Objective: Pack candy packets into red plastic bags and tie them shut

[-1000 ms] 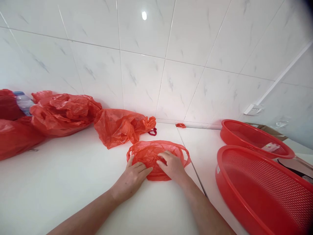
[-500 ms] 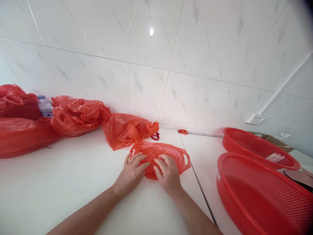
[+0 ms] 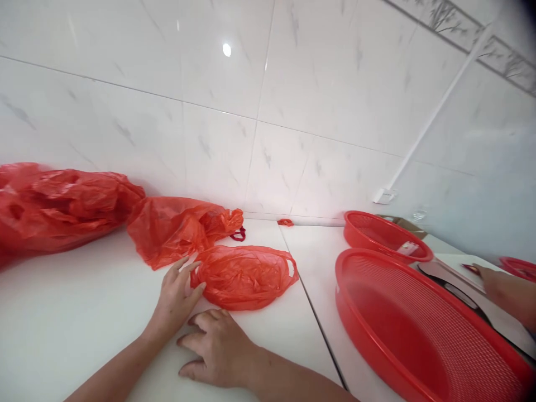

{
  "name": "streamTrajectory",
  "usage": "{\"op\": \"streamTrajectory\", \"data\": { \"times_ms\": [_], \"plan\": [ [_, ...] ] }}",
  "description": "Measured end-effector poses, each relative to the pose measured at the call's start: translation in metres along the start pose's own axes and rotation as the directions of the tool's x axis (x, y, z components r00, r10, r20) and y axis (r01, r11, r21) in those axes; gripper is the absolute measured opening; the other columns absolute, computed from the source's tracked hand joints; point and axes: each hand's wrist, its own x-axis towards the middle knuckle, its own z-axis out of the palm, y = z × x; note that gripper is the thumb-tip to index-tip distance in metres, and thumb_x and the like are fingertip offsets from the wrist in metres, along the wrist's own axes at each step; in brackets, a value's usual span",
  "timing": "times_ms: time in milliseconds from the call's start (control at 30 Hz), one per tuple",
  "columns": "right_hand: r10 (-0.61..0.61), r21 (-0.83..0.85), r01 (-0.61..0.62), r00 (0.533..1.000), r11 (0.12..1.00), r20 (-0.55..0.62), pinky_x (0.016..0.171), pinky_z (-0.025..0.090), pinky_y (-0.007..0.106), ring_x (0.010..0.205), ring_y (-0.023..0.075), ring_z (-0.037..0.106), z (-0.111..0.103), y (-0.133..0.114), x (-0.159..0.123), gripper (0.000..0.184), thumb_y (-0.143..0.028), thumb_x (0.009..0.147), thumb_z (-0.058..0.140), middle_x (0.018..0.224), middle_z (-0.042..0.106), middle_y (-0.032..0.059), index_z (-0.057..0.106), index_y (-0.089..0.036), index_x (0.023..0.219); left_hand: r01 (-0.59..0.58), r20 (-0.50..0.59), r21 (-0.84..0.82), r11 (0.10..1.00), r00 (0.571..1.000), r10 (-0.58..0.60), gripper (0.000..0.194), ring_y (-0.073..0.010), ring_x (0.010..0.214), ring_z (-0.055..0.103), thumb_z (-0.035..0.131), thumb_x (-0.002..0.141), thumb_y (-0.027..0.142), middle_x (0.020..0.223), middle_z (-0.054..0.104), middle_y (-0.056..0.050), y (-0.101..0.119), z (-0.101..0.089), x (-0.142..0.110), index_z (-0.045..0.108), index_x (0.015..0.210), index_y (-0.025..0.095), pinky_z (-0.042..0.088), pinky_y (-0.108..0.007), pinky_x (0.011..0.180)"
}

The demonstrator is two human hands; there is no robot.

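A thin red plastic bag (image 3: 247, 279) lies on the white table with its mouth spread wide and a handle loop at each end. My left hand (image 3: 178, 293) is at the bag's left end, fingers apart, the fingertips touching or just beside its rim. Closer to me, below the bag's near edge, my right hand (image 3: 221, 349) hovers over the table with its fingers spread and nothing in them. Behind the bag rests a crumpled red plastic bag (image 3: 180, 226), with a dark red loop (image 3: 238, 234) by its right end.
Bulging red bags (image 3: 62, 206) line the wall at left. A large red basket (image 3: 377, 318) stands at right, a second red basket (image 3: 368, 229) behind it. Another person's hand (image 3: 498, 285) holds something small at far right. A gap (image 3: 310, 301) runs between two tables.
My view has turned to the right. Both hands have come out of the bag's mouth: the left to its left end, the right down toward me. The other person's hand now shows.
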Motion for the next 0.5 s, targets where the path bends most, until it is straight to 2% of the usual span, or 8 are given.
{"op": "streamTrajectory", "data": {
  "times_ms": [67, 133, 333, 433, 500],
  "plan": [
    [0.037, 0.031, -0.038, 0.999, 0.999, 0.028, 0.097, 0.037, 0.033, 0.113, 0.0195, 0.045, -0.005, 0.005, -0.001, 0.046, -0.058, 0.081, 0.052, 0.122, 0.051, 0.0066, 0.059, -0.026, 0.113, 0.102, 0.058, -0.072, 0.992, 0.994, -0.098, 0.043, -0.0293, 0.126, 0.038, 0.051, 0.082, 0.042, 0.132, 0.041, -0.01, -0.004, 0.002, 0.001, 0.047, 0.121, 0.024, 0.033, -0.052, 0.104],
    [0.064, 0.053, -0.068, 0.996, 0.996, 0.063, 0.101, 0.035, 0.033, 0.12, 0.0194, 0.042, -0.009, 0.007, -0.001, 0.047, -0.057, 0.083, 0.051, 0.127, 0.049, 0.0067, 0.058, -0.026, 0.118, 0.156, 0.105, -0.117, 0.981, 0.984, -0.144, 0.047, -0.0286, 0.127, 0.038, 0.049, 0.082, 0.047, 0.132, 0.041, -0.009, -0.004, 0.001, 0.003, 0.046, 0.124, 0.025, 0.033, -0.05, 0.105],
    [0.022, 0.046, -0.027, 0.992, 0.999, 0.123, 0.105, 0.031, 0.028, 0.127, 0.0165, 0.036, -0.019, 0.011, -0.002, 0.044, -0.05, 0.084, 0.053, 0.129, 0.049, 0.0046, 0.057, -0.024, 0.119, 0.086, 0.215, -0.084, 0.993, 0.974, -0.067, 0.051, -0.0285, 0.129, 0.035, 0.048, 0.081, 0.05, 0.138, 0.036, -0.007, -0.005, 0.002, -0.001, 0.046, 0.127, 0.028, 0.034, -0.049, 0.105],
    [0.081, -0.048, -0.075, 0.986, 0.996, 0.143, 0.103, 0.034, 0.032, 0.126, 0.0192, 0.037, -0.04, 0.012, -0.014, 0.039, -0.045, 0.083, 0.056, 0.132, 0.047, 0.0064, 0.059, -0.024, 0.116, 0.114, 0.282, -0.015, 0.993, 0.954, -0.105, 0.054, -0.0303, 0.13, 0.033, 0.049, 0.08, 0.052, 0.139, 0.036, -0.009, -0.007, 0.004, -0.004, 0.046, 0.128, 0.026, 0.034, -0.05, 0.104],
    [0.159, -0.15, -0.139, 0.979, 0.979, 0.124, 0.104, 0.032, 0.037, 0.127, 0.0233, 0.036, -0.067, 0.008, -0.028, 0.036, -0.039, 0.083, 0.058, 0.135, 0.043, 0.0095, 0.06, -0.022, 0.114, 0.155, 0.313, 0.026, 0.988, 0.937, -0.155, 0.058, -0.0305, 0.131, 0.033, 0.048, 0.08, 0.053, 0.139, 0.037, -0.01, -0.006, 0.003, -0.005, 0.043, 0.131, 0.024, 0.035, -0.049, 0.104]
  ]
}}
